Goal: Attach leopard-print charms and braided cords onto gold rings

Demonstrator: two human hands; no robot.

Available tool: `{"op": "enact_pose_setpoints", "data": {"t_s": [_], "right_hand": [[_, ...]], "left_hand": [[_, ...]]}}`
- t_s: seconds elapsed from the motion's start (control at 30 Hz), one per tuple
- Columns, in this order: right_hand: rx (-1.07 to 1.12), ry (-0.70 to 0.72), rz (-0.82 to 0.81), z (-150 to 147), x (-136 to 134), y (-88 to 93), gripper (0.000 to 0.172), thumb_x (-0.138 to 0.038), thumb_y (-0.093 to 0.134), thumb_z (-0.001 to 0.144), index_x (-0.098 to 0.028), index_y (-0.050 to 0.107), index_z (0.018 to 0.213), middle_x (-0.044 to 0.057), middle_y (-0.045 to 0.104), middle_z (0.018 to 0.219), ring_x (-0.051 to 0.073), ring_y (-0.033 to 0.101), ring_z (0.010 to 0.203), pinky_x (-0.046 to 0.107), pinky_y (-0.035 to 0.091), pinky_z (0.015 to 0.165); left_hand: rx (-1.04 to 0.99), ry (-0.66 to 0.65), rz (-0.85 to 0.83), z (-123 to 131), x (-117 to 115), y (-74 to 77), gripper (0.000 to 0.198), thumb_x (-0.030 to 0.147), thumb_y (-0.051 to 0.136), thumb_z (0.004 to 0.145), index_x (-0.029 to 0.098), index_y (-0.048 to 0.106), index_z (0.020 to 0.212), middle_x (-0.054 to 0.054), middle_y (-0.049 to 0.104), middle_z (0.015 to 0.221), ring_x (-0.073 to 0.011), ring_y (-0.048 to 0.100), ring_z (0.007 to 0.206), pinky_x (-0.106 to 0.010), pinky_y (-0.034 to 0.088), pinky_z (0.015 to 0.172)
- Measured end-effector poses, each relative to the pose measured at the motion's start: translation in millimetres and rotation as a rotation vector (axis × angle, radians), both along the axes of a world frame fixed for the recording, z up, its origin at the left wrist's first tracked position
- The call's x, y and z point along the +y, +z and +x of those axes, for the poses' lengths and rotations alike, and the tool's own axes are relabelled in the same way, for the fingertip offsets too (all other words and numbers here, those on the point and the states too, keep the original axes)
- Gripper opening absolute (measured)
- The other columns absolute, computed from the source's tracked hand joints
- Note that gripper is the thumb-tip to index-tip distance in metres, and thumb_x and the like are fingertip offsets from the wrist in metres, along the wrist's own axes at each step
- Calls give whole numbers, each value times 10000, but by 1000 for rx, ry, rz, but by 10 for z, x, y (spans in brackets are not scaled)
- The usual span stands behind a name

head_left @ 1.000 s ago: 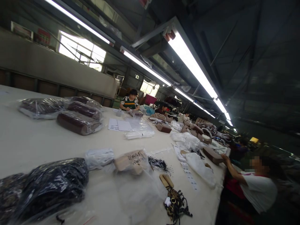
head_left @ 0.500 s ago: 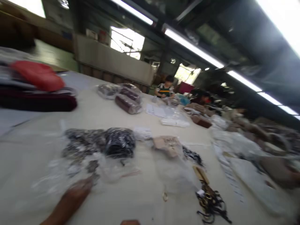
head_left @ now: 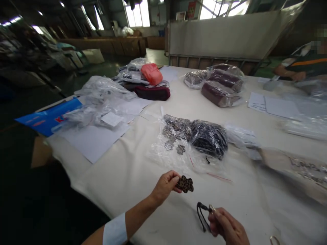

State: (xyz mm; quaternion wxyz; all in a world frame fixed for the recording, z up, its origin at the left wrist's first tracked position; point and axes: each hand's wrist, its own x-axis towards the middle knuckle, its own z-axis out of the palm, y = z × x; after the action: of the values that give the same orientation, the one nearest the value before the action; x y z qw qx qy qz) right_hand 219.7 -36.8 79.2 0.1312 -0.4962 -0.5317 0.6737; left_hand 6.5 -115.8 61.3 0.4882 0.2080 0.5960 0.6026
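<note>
My left hand point(head_left: 163, 189) pinches a flat, dark, patterned bear-shaped charm point(head_left: 186, 184) between thumb and fingers. To its right, my right hand point(head_left: 228, 226) grips a gold-coloured ring point(head_left: 212, 209) with a black cord strap point(head_left: 198, 212) hanging from it. The charm and the strap are apart, both held over the white table. Beyond my hands, a pile of similar flat charms point(head_left: 177, 126) lies on clear plastic, with a single charm point(head_left: 181, 149) lying nearer. Beside the pile is a clear bag of black straps point(head_left: 209, 137).
At left lie white papers point(head_left: 93, 146), clear plastic bags point(head_left: 102, 90) and a blue printed bag point(head_left: 48, 117). Farther back are a red bundle point(head_left: 152, 74) and wrapped maroon items point(head_left: 221, 92). Another gold ring point(head_left: 274, 240) lies at lower right. A person point(head_left: 304, 64) is at the far right.
My view has swung left. My left hand, earlier reaching by the loose charms, has come back holding one. My right hand, barely visible before, is now in view with the ring and strap.
</note>
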Motion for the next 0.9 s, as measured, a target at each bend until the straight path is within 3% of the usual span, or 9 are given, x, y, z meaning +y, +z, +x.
{"op": "enact_pose_setpoints", "data": {"t_s": [0.07,0.2,0.27,0.4,0.53,0.63,0.73,0.9], "right_hand": [[-29,-55,58,-128,86,63,429,-567,574,729,-146,623,665,45,592,620,155,526,570,250,435,516],[-169,-38,236,-300,138,97,340,-480,537,752,-165,599,640,2,558,584,120,479,490,224,404,453],[-195,-1,260,-314,94,69,333,-473,536,757,-170,587,631,-18,521,543,112,464,469,217,404,446],[-122,-37,104,-268,-77,-50,385,-545,577,727,-161,610,719,11,594,666,167,568,624,252,515,556],[14,-225,-140,-219,-270,-192,424,-556,657,672,-151,631,793,38,608,742,195,578,713,294,556,565],[45,-306,-207,-188,-390,-254,395,-530,688,660,-150,633,751,29,593,706,179,556,690,307,568,575],[30,-257,-208,-166,-467,-270,386,-528,663,684,-148,638,747,31,621,731,176,560,688,302,565,575],[-31,-138,-160,-126,-473,-229,406,-544,648,670,-140,640,703,34,613,665,174,568,617,294,542,559]], "left_hand": [[-185,-38,-28,200,-26,66,329,414,613,744,102,579,842,-38,616,749,-121,600,615,-245,521,561],[-293,-159,-60,491,-30,82,271,286,684,642,90,620,817,-40,626,722,-114,579,604,-245,475,589],[-311,-117,-51,573,-23,77,271,239,694,612,97,617,829,-24,613,705,-105,560,595,-241,452,595],[-318,107,-3,670,-22,77,405,222,703,619,122,557,984,-3,598,729,-94,530,616,-225,423,611],[-298,256,-81,768,-57,-32,484,289,743,591,140,524,997,-14,602,829,-86,515,630,-214,404,604],[-294,213,-209,815,-117,-177,354,354,723,603,109,574,811,-16,591,710,-97,497,601,-215,370,557],[-365,167,-211,814,-178,-255,323,345,726,586,104,582,746,-5,585,640,-94,487,573,-212,348,545],[-509,150,-131,737,-249,-177,242,225,700,575,126,566,751,17,600,625,-70,490,536,-186,351,548]]}}
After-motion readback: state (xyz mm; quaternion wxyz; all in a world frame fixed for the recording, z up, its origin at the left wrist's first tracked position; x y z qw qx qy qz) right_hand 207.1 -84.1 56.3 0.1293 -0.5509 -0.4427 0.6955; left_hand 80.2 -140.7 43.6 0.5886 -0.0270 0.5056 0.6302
